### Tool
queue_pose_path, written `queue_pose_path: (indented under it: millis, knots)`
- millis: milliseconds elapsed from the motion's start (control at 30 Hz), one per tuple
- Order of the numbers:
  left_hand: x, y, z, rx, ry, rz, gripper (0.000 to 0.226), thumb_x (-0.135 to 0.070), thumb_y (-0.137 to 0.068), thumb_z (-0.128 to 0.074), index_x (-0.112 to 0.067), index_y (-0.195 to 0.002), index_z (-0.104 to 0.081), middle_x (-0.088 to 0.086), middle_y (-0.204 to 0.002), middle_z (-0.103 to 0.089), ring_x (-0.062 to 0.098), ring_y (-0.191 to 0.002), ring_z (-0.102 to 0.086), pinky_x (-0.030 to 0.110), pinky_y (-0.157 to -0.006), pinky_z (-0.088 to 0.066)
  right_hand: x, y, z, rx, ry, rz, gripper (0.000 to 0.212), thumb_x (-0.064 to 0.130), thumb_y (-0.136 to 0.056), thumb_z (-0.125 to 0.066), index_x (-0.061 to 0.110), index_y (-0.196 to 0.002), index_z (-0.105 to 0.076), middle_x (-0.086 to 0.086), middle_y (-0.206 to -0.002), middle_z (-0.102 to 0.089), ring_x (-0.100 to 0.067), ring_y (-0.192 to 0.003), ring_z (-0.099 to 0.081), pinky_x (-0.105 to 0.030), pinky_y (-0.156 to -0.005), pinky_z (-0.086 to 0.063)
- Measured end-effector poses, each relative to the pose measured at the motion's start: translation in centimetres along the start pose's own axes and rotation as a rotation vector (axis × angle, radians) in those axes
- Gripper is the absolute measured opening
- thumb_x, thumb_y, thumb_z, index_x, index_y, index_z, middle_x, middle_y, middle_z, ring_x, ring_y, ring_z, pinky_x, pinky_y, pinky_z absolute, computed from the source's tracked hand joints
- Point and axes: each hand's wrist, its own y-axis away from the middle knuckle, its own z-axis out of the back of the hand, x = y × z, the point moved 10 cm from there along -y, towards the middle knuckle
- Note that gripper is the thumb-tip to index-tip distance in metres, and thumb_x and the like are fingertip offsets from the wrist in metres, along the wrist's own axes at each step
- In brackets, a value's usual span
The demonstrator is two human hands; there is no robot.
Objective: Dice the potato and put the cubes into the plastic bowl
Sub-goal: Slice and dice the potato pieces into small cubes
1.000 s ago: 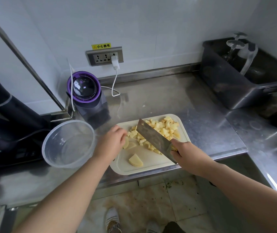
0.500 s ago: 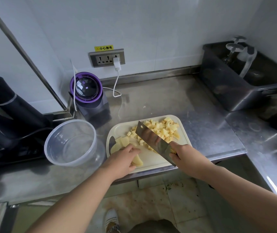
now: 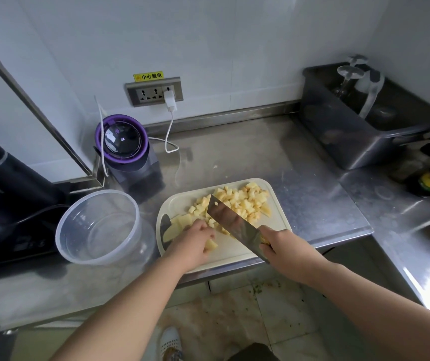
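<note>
- The white cutting board [image 3: 232, 252] lies on the shiny metal counter [image 3: 234, 157], close to its front edge.
- A pile of yellow potato cubes [image 3: 245, 201] sits on the far side of the board.
- The left hand [image 3: 195, 243] is on the near left part of the board. Its fingers curl over a potato chunk [image 3: 211, 244] and hold it.
- Some flat potato slices [image 3: 180, 222] lie just behind that hand.
- The right hand [image 3: 284, 250] grips the handle of a big knife [image 3: 234, 225]. The blade slants across the board, between the left hand and the cubes.
- The plastic bowl [image 3: 65, 251] stands on the counter just left of the board.
- A purple blender [image 3: 126, 142] stands behind the bowl, near the wall.
- A gray tub [image 3: 352, 142] sits far off to the right.
</note>
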Motion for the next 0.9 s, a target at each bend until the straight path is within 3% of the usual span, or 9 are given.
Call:
queue_pose_path:
  millis: [100,200,300,433,567,733,900]
  knots:
    - [1.9,1.1,0.8,-0.131,0.169,0.16,0.052,-0.027,-0.085,-0.068,-0.025,-0.133,-0.047,-0.005,-0.136,-0.04,0.016,-0.118,-0.051,0.03,-0.092,-0.047,0.3,0.4,-1.1,0.032,0.029,0.008,0.004,0.022,-0.103,-0.034,0.02,-0.1,-0.034,-0.002,-0.072,-0.046,-0.016,-0.056,-0.043,-0.027,-0.049,-0.032]
    - [3.1,2.1,0.5,-0.196,0.208,0.283,0.048,-0.033,-0.085,-0.069,-0.024,-0.129,-0.051,-0.003,-0.131,-0.046,0.018,-0.114,-0.054,0.027,-0.084,-0.045,0.6,0.5,-2.5,0.055,0.103,-0.001,0.006,0.018,-0.102,-0.035,0.017,-0.106,-0.038,-0.003,-0.072,-0.046,-0.019,-0.057,-0.044,-0.03,-0.05,-0.033]
    - [3.4,2.3,-0.2,-0.201,0.266,0.337,0.041,-0.025,-0.088,-0.065,-0.024,-0.128,-0.056,0.001,-0.127,-0.05,0.021,-0.108,-0.058,0.029,-0.086,-0.05,0.6,0.2,-3.3,0.052,0.16,-0.029,0.011,0.009,-0.097,-0.035,0.019,-0.102,-0.035,-0.004,-0.071,-0.046,-0.021,-0.059,-0.045,-0.03,-0.05,-0.032]
    - [3.5,1.6,-0.2,-0.239,0.251,0.376,0.035,-0.022,-0.088,-0.064,-0.018,-0.123,-0.061,0.003,-0.122,-0.057,0.021,-0.109,-0.057,0.028,-0.09,-0.045,0.5,-0.2,-4.0,0.06,0.176,-0.049,0.013,0.008,-0.097,-0.037,0.02,-0.102,-0.035,-0.003,-0.072,-0.046,-0.018,-0.058,-0.045,-0.028,-0.048,-0.033]
    - [3.0,1.0,-0.3,-0.273,0.308,0.39,0.031,-0.016,-0.087,-0.064,-0.018,-0.118,-0.062,0.001,-0.116,-0.062,0.02,-0.104,-0.06,0.031,-0.088,-0.051,0.7,-0.3,-4.5,0.056,0.18,-0.045,0.015,0.01,-0.098,-0.04,0.019,-0.11,-0.039,-0.002,-0.075,-0.05,-0.019,-0.062,-0.052,-0.03,-0.052,-0.039]
    - [3.1,1.2,-0.5,-0.276,0.387,0.379,0.032,-0.013,-0.084,-0.067,-0.016,-0.115,-0.062,-0.001,-0.109,-0.067,0.019,-0.098,-0.064,0.034,-0.087,-0.053,1.0,0.0,-4.7,0.061,0.168,-0.05,0.016,0.009,-0.098,-0.039,0.023,-0.1,-0.03,-0.001,-0.072,-0.047,-0.018,-0.059,-0.047,-0.028,-0.048,-0.035]
    - [3.2,1.3,-0.5,-0.276,0.4,0.398,0.029,-0.019,-0.083,-0.069,-0.017,-0.111,-0.066,0.0,-0.106,-0.069,0.019,-0.096,-0.065,0.035,-0.086,-0.054,1.3,0.1,-4.8,0.069,0.14,-0.025,0.021,0.003,-0.094,-0.036,0.021,-0.105,-0.038,-0.003,-0.074,-0.05,-0.022,-0.061,-0.049,-0.032,-0.052,-0.038]
